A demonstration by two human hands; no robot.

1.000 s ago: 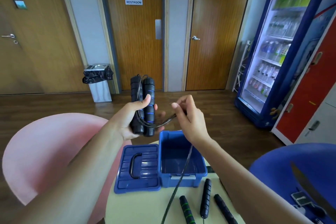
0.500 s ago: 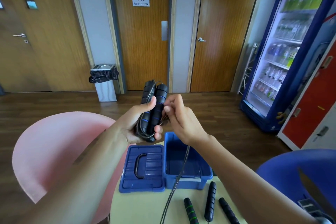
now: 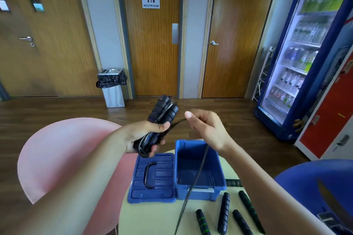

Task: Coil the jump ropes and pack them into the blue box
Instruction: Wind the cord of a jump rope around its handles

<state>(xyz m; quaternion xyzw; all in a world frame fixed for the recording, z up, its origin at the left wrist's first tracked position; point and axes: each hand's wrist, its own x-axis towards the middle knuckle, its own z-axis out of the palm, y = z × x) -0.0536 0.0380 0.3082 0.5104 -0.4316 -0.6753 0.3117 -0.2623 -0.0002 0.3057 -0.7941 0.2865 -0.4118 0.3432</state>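
The pale table (image 3: 152,221) holds the blue box (image 3: 196,194). The box stands open, and nothing shows inside it. The lid (image 3: 152,177) lies flat, touching the left side of the box.

Above the box and to its left, the left hand (image 3: 141,135) grips two black handles (image 3: 164,110) side by side. Some loops of rope are held against them. Above the box and a bit to the right, the right hand (image 3: 208,129) pinches the rope (image 3: 184,212) between thumb and fingers. From there the rope hangs down across the box, over its front wall and out of view at the bottom.

In front of the box, four spare handles (image 3: 223,213) lie on the table, apart from each other.

The step in hand looks like coiling the first rope. A long piece is loose, so the coil is not done. Next, the right hand likely needs to bring the rope round the handles for one more loop and pull it snug. The left hand must hold tight so the loops do not slip. Nothing is packed yet.
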